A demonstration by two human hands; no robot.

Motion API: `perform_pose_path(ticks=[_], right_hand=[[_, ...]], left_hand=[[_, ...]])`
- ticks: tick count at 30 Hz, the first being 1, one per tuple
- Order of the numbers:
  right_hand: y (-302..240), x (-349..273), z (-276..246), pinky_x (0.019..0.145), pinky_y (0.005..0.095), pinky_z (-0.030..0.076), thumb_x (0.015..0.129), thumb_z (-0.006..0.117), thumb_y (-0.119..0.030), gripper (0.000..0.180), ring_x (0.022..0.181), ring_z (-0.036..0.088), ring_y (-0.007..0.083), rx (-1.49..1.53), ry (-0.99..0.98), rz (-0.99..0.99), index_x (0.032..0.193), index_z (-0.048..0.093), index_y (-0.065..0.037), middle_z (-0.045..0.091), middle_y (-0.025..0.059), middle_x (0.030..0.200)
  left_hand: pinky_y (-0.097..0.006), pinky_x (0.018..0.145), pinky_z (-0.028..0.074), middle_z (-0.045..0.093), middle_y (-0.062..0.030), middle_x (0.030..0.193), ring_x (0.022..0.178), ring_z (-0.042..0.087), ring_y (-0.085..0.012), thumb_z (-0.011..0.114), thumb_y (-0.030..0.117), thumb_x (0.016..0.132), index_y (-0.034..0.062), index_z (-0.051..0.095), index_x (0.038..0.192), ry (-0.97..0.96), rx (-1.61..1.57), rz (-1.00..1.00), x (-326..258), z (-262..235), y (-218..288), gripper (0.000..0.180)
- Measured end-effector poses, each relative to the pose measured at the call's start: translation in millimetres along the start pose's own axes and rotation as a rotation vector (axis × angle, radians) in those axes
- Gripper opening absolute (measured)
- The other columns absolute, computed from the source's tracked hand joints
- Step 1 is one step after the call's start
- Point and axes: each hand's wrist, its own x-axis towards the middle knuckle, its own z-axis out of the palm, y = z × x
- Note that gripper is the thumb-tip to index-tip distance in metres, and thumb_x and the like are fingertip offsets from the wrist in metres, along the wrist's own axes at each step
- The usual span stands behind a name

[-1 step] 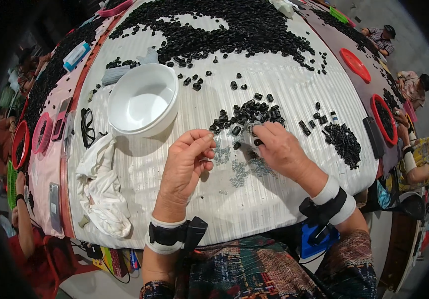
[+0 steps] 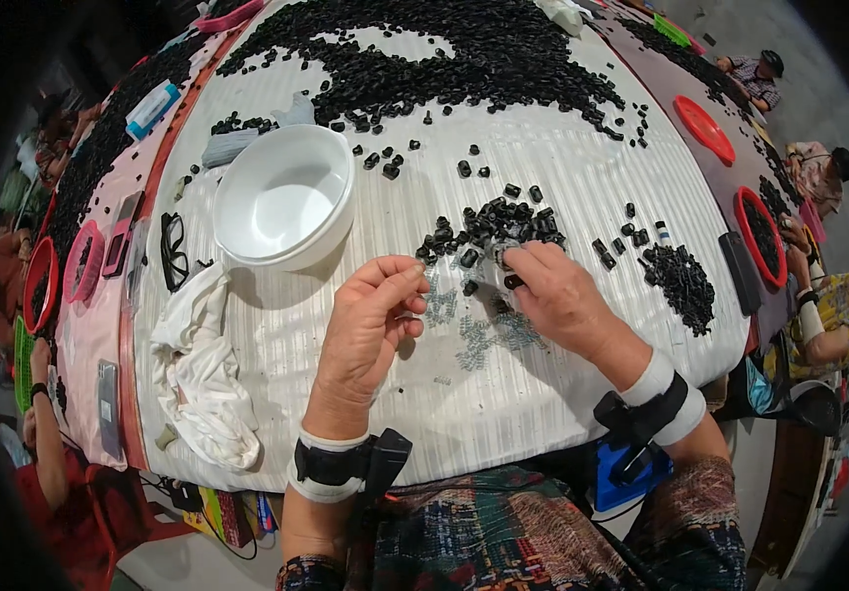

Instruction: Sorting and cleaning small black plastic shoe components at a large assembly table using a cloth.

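Note:
My left hand (image 2: pixel 370 320) is raised over the table with thumb and forefinger pinched together. Whatever may be between those fingertips is too small to make out. My right hand (image 2: pixel 557 295) reaches to the near edge of a heap of short black plastic parts (image 2: pixel 503 219), its fingers curled closed. Its fingertips are partly hidden, so I cannot tell what they grip; a dark part shows beside them. Between and below both hands lie small metal springs (image 2: pixel 474 345), some partly covered by my right hand. A pile of thin black pieces (image 2: pixel 679 288) sits to the right.
A white bowl (image 2: pixel 281 197) stands at left, near black-framed glasses (image 2: pixel 174 252) and a crumpled white cloth (image 2: pixel 203 374). Black parts (image 2: pixel 424 59) cover the table's far side. Red baskets (image 2: pixel 759 234) and other people at work (image 2: pixel 823 325) line both sides.

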Motion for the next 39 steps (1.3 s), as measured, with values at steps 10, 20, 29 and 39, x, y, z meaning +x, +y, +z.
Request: perform_pose_path(ticks=[10, 20, 29, 39], right_hand=[[2.7, -0.8, -9.3, 0.066, 0.0359, 0.048, 0.069, 0.057, 0.006, 0.030, 0.079, 0.055, 0.0273, 0.013, 0.113, -0.070, 0.097, 0.057, -0.005, 0.054, 0.0082, 0.083], [-14.3, 10.9, -5.9, 0.063, 0.0308, 0.051, 0.074, 0.058, 0.005, 0.034, 0.075, 0.059, 0.0212, 0.188, 0.008, 0.057, 0.106, 0.054, -0.004, 0.058, 0.0087, 0.085], [-43.8, 12.4, -11.1, 0.059, 0.0264, 0.048, 0.078, 0.065, 0.000, 0.035, 0.073, 0.060, 0.0132, 0.656, 0.140, 0.072, 0.111, 0.053, 0.001, 0.062, 0.0096, 0.090], [-53.1, 23.4, -22.1, 0.064, 0.0349, 0.049, 0.069, 0.066, 0.007, 0.031, 0.073, 0.057, 0.0271, 0.333, 0.297, -0.211, 0.097, 0.057, -0.002, 0.057, 0.0091, 0.077]], left_hand=[[-0.020, 0.052, 0.049, 0.060, -0.0020, 0.082, 0.068, 0.057, -0.0071, 0.061, 0.012, 0.090, 0.0049, 0.059, 0.096, -0.017, 0.008, -0.003, -1.3, 4.3, -0.5, 0.010], [-0.021, 0.053, 0.052, 0.064, -0.0066, 0.086, 0.068, 0.061, -0.0091, 0.061, 0.010, 0.090, 0.0012, 0.059, 0.099, -0.089, 0.025, -0.045, -3.0, 7.4, -6.1, 0.013], [-0.028, 0.065, 0.057, 0.066, -0.0109, 0.098, 0.080, 0.066, -0.0159, 0.060, 0.008, 0.090, -0.0006, 0.058, 0.110, -0.265, -0.094, -0.078, -8.6, 16.2, -9.8, 0.021], [-0.027, 0.060, 0.057, 0.067, -0.0098, 0.092, 0.077, 0.067, -0.0183, 0.062, 0.006, 0.089, -0.0022, 0.061, 0.106, -0.349, -0.175, -0.050, -4.8, 5.1, -8.8, 0.020]])
